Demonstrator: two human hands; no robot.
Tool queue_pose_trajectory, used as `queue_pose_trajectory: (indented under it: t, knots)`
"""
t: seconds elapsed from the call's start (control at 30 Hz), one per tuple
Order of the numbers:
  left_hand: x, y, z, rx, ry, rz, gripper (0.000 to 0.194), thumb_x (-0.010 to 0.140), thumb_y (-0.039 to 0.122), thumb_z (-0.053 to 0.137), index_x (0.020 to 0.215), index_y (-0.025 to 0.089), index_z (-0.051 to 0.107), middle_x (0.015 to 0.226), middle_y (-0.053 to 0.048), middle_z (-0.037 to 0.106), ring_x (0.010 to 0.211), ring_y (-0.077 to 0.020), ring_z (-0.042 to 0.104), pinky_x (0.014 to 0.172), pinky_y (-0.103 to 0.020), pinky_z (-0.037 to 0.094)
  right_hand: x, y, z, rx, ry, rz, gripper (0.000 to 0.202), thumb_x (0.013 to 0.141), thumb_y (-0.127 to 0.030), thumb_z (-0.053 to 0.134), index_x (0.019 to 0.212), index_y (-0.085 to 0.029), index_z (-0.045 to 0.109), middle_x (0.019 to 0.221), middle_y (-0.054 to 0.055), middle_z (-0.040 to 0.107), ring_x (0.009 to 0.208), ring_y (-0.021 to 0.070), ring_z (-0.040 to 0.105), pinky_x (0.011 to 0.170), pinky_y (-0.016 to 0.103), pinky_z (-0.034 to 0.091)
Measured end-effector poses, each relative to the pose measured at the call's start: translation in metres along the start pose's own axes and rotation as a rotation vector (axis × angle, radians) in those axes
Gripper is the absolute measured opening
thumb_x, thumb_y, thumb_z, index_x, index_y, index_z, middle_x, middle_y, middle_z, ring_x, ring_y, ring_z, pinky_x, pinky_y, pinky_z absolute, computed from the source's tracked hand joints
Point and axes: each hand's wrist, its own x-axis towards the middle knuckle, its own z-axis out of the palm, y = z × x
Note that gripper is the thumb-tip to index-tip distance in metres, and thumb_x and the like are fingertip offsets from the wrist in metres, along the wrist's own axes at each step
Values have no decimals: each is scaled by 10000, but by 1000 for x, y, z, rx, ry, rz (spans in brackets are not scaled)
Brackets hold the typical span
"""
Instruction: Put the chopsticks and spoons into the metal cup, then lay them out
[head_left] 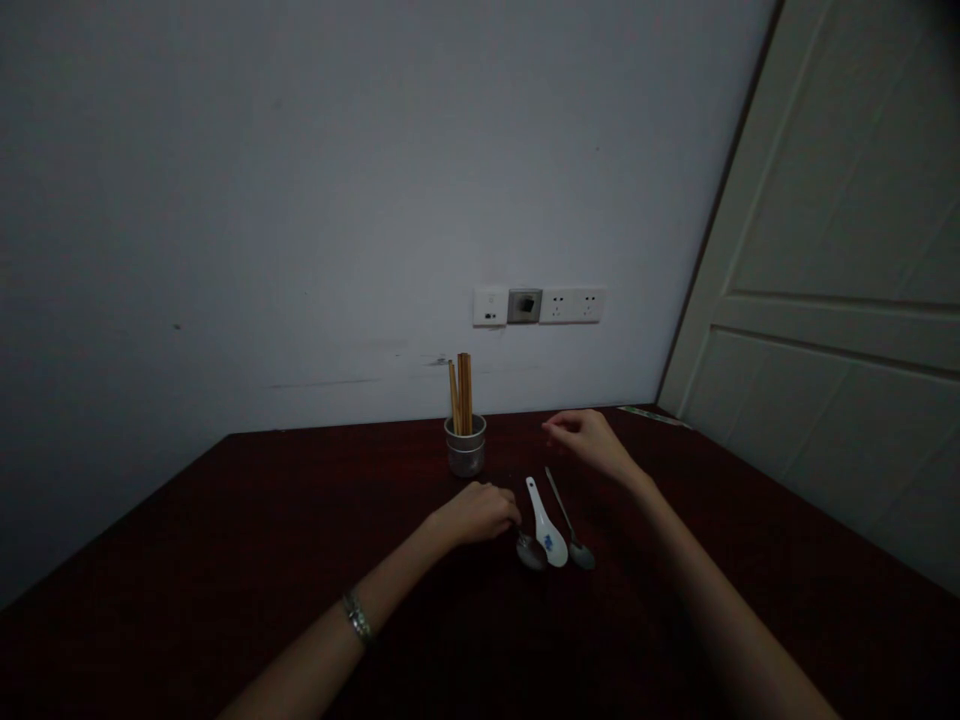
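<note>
My left hand [484, 512] is closed around the handle of a metal spoon [531, 553], whose bowl points toward me and rests on the dark red table. Most of that handle is hidden by my fingers. Just right of it lies a white ceramic soup spoon [548, 530] with a blue pattern in its bowl. A slim long-handled metal spoon [571, 535] lies beside that one, also bowl toward me. Beyond its handle tip, my right hand [589, 438] hovers above the table, fingers loosely bent and slightly apart, with nothing visible in them.
A metal cup [466, 450] holding several wooden chopsticks [463, 395] stands near the back of the table [300, 540]. Behind it is a pale wall with sockets [570, 305]. A thin flat strip [652, 415] lies at the back right, near a white door [840, 300].
</note>
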Motion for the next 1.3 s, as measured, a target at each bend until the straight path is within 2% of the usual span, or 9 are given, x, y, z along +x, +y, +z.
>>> queue_pose_trajectory:
  t: [0.1,0.23,0.43,0.63,0.93,1.13,1.3]
  knots:
    - [-1,0,-7,-4,12,-13,227,794,147,484,925,257,633,928,-10,632,814,-143,597,662,-220,423,0,-1,-1,-5,8,-2,271,749,-357,508,719,-146,675,605,45,660,517,138,568,514,229,415]
    - [-4,0,-25,-61,61,-28,217,811,166,478,948,246,625,966,-15,627,861,-141,590,690,-219,423,-1,-3,-4,5,13,17,264,742,-356,512,712,-145,667,595,41,655,505,135,564,500,223,413]
    - [-13,-6,-54,-149,218,-103,224,830,167,447,976,206,612,971,-32,628,901,-149,576,762,-262,426,-1,-5,-5,2,14,23,280,748,-367,498,720,-143,664,613,50,658,523,144,573,504,228,419]
    - [-23,-15,-73,-256,369,-242,195,807,219,490,960,191,608,941,-38,638,859,-156,580,761,-283,429,-1,-7,1,8,2,-4,289,739,-376,508,730,-141,676,604,49,655,546,152,574,521,239,421]
    - [-22,-21,-77,-539,575,-429,194,719,307,592,802,147,663,702,-24,634,630,-127,546,594,-236,419,-6,-34,17,234,-102,63,291,733,-392,535,764,-126,649,623,59,650,457,105,526,452,215,406]
    - [-15,-18,-76,-939,709,-549,215,660,310,645,768,124,633,644,-17,616,491,-84,501,463,-199,384,-11,-56,29,346,-156,52,291,719,-406,559,732,-127,639,625,51,640,465,90,522,465,208,418]
    - [-13,-15,-81,-1170,822,-605,265,576,317,708,724,112,629,629,-23,620,438,-69,476,402,-184,350,-14,-62,40,391,-186,46,301,711,-409,574,801,-136,663,691,63,656,514,101,542,430,188,399]
